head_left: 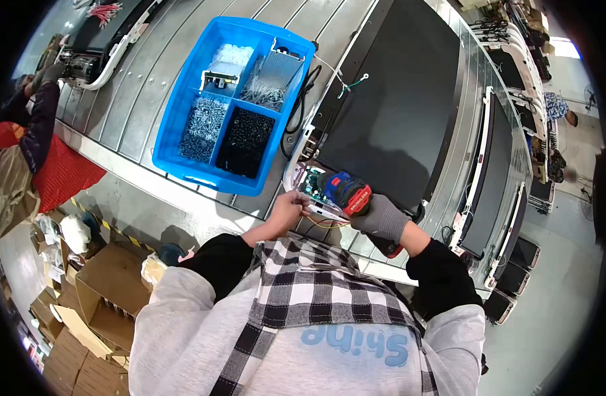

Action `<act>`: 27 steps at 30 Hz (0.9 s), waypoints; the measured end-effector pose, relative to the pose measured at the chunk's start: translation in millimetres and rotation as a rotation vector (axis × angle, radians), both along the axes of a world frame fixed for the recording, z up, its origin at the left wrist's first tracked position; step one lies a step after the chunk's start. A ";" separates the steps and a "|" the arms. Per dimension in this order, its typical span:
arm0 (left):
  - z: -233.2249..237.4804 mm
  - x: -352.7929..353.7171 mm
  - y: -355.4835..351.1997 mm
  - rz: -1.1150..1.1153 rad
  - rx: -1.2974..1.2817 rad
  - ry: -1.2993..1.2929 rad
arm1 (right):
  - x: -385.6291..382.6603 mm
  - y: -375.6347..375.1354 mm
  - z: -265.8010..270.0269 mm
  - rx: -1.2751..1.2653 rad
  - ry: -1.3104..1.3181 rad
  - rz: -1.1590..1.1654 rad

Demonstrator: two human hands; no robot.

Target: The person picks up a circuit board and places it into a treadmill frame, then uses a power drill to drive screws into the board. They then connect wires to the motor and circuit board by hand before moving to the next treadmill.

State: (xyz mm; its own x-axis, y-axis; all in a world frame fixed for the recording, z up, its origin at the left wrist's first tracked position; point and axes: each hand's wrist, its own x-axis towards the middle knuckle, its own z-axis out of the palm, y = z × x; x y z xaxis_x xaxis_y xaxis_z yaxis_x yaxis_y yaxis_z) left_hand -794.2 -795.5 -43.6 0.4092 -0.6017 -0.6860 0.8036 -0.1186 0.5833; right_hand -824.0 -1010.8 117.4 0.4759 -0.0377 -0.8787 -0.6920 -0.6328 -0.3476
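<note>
Head view: working with a power tool at the green circuit board [313,187], seated in the white frame corner [291,177], near centre. Gripping the blue, red and black cordless driver [348,191] in the grey-gloved right hand [382,218], at 4 o'clock from the board. Curling the fingers of the bare left hand [288,210] close together at the board's near edge, 7 to 8 o'clock; cannot tell if pinching a screw or steadying the edge. Cannot see the driver's tip.

Judging the step: probably fastening down the board, either seating or driving a screw. Calls next for lining up the tip squarely, bracing the frame and keeping fingertips clear. Also calls for care with the thin red and yellow wires [328,225], at 5 to 6 o'clock, to avoid snagging.

Noting also the blue plastic divided bin [213,183] at 10 to 11 o'clock, with silver screws [204,122] and black screws [247,138], and the long flat black panel [395,99] at 1 to 2 o'clock.
</note>
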 end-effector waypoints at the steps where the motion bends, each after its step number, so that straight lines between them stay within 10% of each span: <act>1: 15.5 3.4 3.9 0.055 -0.008 0.072 | -8.7 -3.3 -3.3 0.015 -0.021 -0.062; 5: 46.5 12.8 12.4 0.166 -0.013 0.202 | -52.2 -0.2 29.7 0.234 -0.163 -0.448; 14: 60.9 5.1 -9.5 0.243 -0.432 0.557 | -144.2 5.6 77.1 -0.051 -0.942 0.179; 17: 71.5 -5.6 -20.4 0.201 -0.447 0.623 | -183.9 12.1 68.3 0.160 -0.812 -0.283; 27: 92.8 -24.3 -34.4 0.223 -0.389 0.816 | -211.8 5.0 69.2 -0.112 -0.971 0.091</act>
State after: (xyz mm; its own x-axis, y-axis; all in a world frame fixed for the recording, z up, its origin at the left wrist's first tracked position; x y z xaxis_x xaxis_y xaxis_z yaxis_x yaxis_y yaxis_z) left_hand -818.5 -829.9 49.3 0.0223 -0.8150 -0.5791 0.9630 0.1730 -0.2064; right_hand -1035.7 -1005.8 186.6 0.9950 -0.0246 -0.0971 -0.0840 -0.7335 -0.6745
